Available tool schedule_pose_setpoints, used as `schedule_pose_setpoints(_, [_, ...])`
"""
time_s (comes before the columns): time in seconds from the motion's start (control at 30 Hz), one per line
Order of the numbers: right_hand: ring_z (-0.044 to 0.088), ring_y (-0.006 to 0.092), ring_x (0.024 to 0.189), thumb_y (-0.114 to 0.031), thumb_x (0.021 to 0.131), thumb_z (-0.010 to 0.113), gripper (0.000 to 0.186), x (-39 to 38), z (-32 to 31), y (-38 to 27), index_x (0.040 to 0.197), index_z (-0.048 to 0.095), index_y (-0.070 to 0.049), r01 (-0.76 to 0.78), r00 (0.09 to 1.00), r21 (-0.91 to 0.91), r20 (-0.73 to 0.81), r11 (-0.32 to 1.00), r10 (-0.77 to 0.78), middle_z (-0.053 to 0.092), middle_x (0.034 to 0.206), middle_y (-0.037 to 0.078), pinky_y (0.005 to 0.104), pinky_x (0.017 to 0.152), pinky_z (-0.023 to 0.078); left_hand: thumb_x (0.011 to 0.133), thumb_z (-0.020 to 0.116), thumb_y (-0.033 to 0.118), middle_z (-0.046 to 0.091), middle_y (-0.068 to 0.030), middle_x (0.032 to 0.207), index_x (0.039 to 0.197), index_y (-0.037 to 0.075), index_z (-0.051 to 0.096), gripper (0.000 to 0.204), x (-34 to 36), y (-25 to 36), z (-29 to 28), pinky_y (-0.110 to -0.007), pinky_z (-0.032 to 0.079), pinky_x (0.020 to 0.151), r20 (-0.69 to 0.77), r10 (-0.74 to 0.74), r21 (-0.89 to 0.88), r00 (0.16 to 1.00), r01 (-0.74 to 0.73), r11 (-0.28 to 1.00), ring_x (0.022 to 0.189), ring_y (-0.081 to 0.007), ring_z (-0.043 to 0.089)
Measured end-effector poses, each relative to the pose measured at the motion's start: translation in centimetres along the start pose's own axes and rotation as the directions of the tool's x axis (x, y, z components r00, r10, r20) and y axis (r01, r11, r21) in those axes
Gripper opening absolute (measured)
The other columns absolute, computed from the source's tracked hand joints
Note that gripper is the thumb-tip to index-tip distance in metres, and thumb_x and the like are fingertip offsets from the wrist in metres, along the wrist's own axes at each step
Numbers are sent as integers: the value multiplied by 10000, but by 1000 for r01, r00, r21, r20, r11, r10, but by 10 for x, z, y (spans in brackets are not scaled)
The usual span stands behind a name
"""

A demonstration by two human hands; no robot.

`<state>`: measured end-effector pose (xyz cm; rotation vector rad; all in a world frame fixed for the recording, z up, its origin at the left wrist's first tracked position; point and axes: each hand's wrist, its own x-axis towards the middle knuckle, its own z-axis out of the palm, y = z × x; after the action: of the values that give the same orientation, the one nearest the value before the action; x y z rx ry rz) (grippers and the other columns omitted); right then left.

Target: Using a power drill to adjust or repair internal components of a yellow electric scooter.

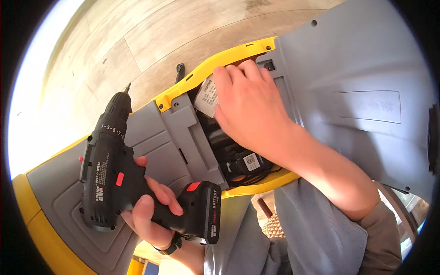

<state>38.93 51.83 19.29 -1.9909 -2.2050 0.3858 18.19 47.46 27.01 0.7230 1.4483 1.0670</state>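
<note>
A black cordless drill [107, 169] is over the left part of a grey-and-yellow housing [316, 87], its bit pointing out past the far edge. The left hand [149, 222] is clamped on its handle, a black band [173, 244] around the wrist. The right hand [252, 103] reaches into the open compartment at the housing's middle, by the far edge, beside a white-labelled part [206, 97]; its fingertips are hidden, so I cannot tell whether they grip it. Toward the near edge, the compartment holds a black device [246, 163] with a square-coded sticker and black cables [250, 178]. Beyond the far edge, a black piece [180, 71] shows against the tiled floor [160, 39]. Grey-clad legs [307, 229] are at the near edge.
</note>
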Motion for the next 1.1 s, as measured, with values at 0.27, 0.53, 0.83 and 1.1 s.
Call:
schedule_pose_setpoints(0.27, [553, 298, 1025, -87, 723, 720, 488, 1, -7, 6, 1170, 549, 15, 9, 999, 136, 48, 991, -15, 645, 1045, 145, 430, 895, 445, 816, 603, 241, 520, -94, 624, 1311, -180, 410, 678, -1, 4, 8, -231, 393, 360, -53, -28, -3, 998, 28, 1000, 378, -148, 468])
schedule_pose_setpoints(0.53, [590, 337, 944, -11, 820, 572, 207, 5, 6, 20, 1026, 564, -29, 133, 991, 316, -69, 939, -118, 662, 908, 122, 433, 840, 502, 732, 602, 203, 549, -128, 605, 1270, -203, 401, 704, 0, 6, 5, -264, 443, 376, -82, -84, -38, 993, 81, 996, 368, -178, 486])
schedule_pose_setpoints(0.83, [679, 279, 708, -98, 826, 602, 114, 10, 18, 50, 933, 567, -116, 266, 942, 148, -248, 953, -224, 655, 737, 56, 385, 608, 545, 838, 627, 255, 512, -83, 634, 1334, -150, 414, 675, -2, -2, 5, -230, 389, 373, -18, -49, -39, 999, 48, 998, 391, -141, 464])
schedule_pose_setpoints(1.1, [708, 326, 710, -132, 819, 621, 162, 13, 25, 53, 962, 695, -115, 218, 959, 132, -214, 967, -187, 695, 788, 139, 420, 620, 574, 896, 559, 231, 520, -61, 690, 1393, -142, 368, 650, -1, -4, -15, -212, 381, 457, 139, -38, -50, 990, 45, 998, 408, -96, 441])
